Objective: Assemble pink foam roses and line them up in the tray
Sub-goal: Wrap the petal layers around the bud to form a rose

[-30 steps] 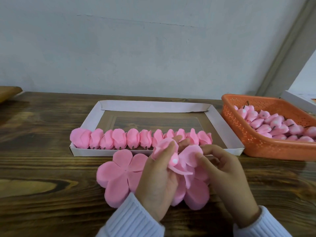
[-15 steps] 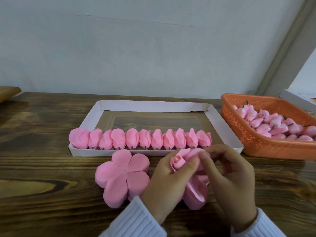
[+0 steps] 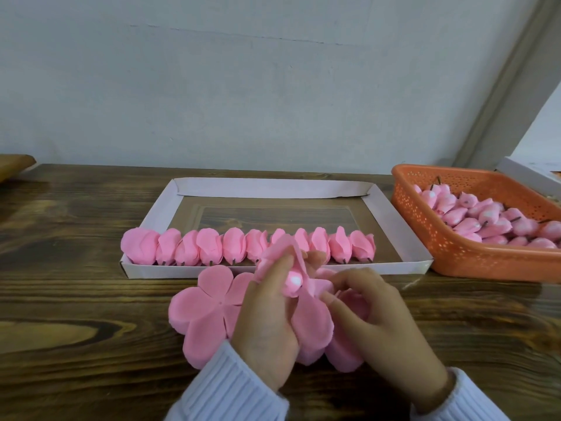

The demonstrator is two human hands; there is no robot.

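Both wrists wear ribbed white knit sleeves (image 3: 230, 390) — bare hands beyond.

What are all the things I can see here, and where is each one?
Table: one, dark brown wood, under everything.
Tray: one, white card, middle of the table.
Finished roses: a row of about eleven, pink, along the tray's near edge.
Basket: one, orange plastic with holes, right of the tray.
Rose buds: many, pink, piled in the basket.
Flat petal piece: one, pink, five-lobed, on the table before the tray.
Rose being made: one, pink, held above the table.
White box: part of one, far right.
Wall: pale grey, behind.
Hands: left hand and right hand, white sleeves, both holding the rose.
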